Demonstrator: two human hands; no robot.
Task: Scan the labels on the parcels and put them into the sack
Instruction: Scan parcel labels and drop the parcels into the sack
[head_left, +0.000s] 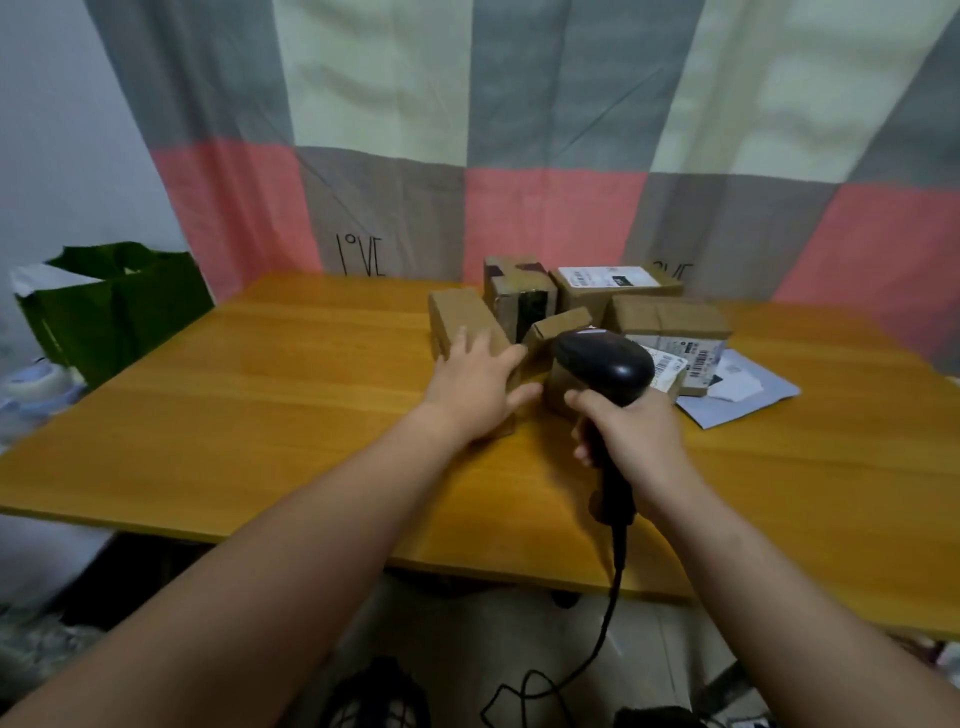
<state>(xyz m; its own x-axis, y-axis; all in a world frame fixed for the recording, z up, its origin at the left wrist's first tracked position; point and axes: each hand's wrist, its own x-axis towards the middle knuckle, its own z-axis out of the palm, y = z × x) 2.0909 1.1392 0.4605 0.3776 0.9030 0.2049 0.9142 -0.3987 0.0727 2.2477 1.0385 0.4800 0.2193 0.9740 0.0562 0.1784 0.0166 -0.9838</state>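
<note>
Several brown cardboard parcels are clustered on the far middle of the wooden table (260, 374). My left hand (480, 382) lies with spread fingers on the long parcel (460, 317) nearest the left. My right hand (631, 431) grips the handle of a black barcode scanner (605, 366), whose head hangs over a small parcel (561, 387) in front. One parcel with a white label (608, 280) stands at the back, and labelled parcels (685, 358) lie to the right. The green sack (111, 306) stands open beyond the table's left edge.
A pale blue mailer envelope (737, 395) lies flat to the right of the parcels. The scanner's black cable (605, 629) hangs over the near table edge to the floor. A patchwork curtain hangs behind the table. Clutter sits at the far left.
</note>
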